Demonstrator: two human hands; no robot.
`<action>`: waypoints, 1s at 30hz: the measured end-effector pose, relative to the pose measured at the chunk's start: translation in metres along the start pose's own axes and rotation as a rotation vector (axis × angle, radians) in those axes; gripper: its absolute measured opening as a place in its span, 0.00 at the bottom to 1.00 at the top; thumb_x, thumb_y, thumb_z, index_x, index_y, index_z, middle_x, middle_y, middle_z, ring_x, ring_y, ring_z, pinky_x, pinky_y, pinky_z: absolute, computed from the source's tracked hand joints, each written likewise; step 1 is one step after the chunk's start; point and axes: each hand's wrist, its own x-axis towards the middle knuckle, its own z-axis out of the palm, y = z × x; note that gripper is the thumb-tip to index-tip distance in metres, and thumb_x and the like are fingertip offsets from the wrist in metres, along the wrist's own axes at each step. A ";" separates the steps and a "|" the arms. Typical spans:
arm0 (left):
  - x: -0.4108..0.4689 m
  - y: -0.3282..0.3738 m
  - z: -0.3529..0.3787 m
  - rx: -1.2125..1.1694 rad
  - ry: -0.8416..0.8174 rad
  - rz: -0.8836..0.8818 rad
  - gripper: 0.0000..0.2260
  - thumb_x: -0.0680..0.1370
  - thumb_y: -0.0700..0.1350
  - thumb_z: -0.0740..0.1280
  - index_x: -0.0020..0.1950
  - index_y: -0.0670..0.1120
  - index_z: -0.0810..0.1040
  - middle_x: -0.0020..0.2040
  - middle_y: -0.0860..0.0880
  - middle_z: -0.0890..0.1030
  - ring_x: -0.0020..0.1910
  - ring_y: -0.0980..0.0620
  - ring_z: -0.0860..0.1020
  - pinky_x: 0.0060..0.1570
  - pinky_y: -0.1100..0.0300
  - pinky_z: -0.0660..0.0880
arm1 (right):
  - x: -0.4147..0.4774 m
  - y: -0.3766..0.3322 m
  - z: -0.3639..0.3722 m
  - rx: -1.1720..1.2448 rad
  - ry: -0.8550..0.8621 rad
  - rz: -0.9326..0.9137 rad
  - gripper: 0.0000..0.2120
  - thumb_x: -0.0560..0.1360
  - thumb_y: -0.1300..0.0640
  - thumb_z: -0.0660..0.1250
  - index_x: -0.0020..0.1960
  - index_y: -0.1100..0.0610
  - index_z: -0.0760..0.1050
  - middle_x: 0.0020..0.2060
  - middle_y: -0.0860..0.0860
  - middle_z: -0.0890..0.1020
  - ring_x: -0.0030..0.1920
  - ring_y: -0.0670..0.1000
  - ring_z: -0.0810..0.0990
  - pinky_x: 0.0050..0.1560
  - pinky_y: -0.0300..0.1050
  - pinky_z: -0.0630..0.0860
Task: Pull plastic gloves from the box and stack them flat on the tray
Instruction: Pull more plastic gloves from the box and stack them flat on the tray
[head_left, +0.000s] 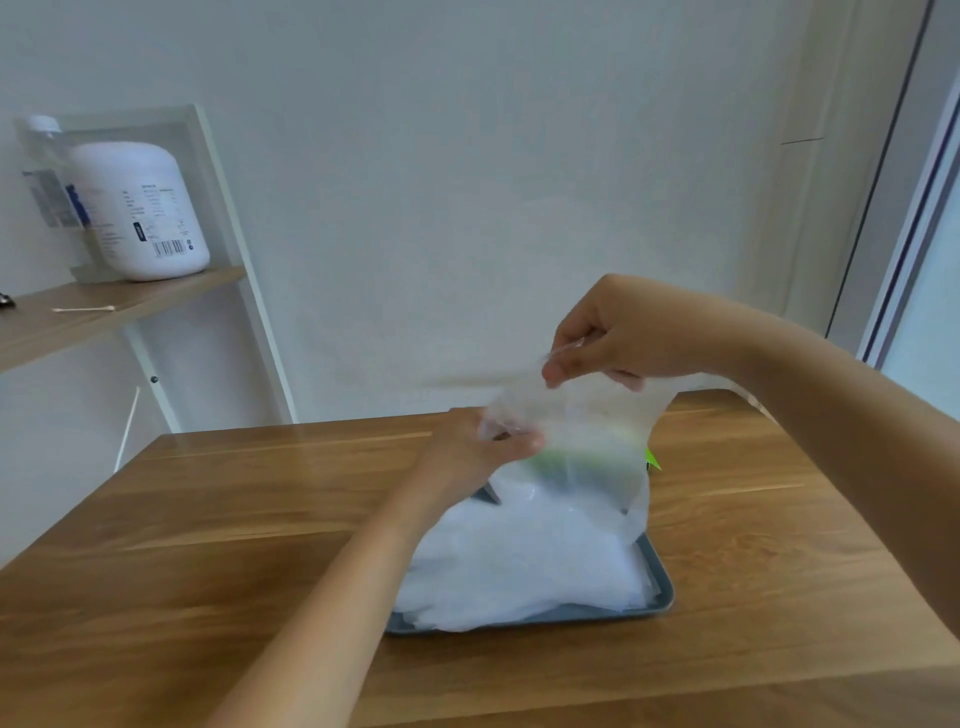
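A thin translucent plastic glove (587, 436) hangs in the air above the far end of the grey tray (662, 577). My right hand (618, 335) pinches its upper edge. My left hand (483, 447) pinches its lower left edge, just above the tray. A pile of several clear gloves (524, 561) covers most of the tray. Behind the held glove a green box (652, 460) shows only as a green blur and one corner; most of it is hidden.
The tray sits on a wooden table (234, 545) against a white wall. At the left a wooden shelf (104, 306) holds a large white bottle (145, 213) and a cotton swab (83, 309). A window frame (904, 218) runs along the right.
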 end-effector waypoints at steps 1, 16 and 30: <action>-0.004 -0.005 -0.007 -0.056 -0.028 -0.005 0.02 0.74 0.47 0.73 0.43 0.51 0.82 0.41 0.56 0.84 0.42 0.61 0.81 0.37 0.67 0.77 | -0.002 0.001 0.001 0.053 0.017 0.011 0.06 0.73 0.49 0.71 0.42 0.49 0.83 0.16 0.47 0.71 0.21 0.44 0.64 0.24 0.32 0.61; -0.004 -0.044 -0.103 -0.162 -0.240 -0.307 0.16 0.67 0.50 0.77 0.45 0.40 0.79 0.41 0.45 0.82 0.37 0.51 0.79 0.40 0.60 0.76 | -0.010 0.051 0.101 0.633 -0.098 0.365 0.09 0.76 0.57 0.68 0.44 0.62 0.82 0.34 0.52 0.84 0.27 0.45 0.78 0.30 0.36 0.74; 0.045 -0.074 -0.062 0.495 -0.199 -0.477 0.11 0.75 0.52 0.72 0.39 0.44 0.82 0.33 0.51 0.79 0.37 0.55 0.76 0.47 0.61 0.73 | -0.011 0.106 0.152 0.322 -0.197 0.438 0.12 0.77 0.53 0.67 0.38 0.57 0.80 0.30 0.48 0.83 0.21 0.42 0.74 0.25 0.30 0.67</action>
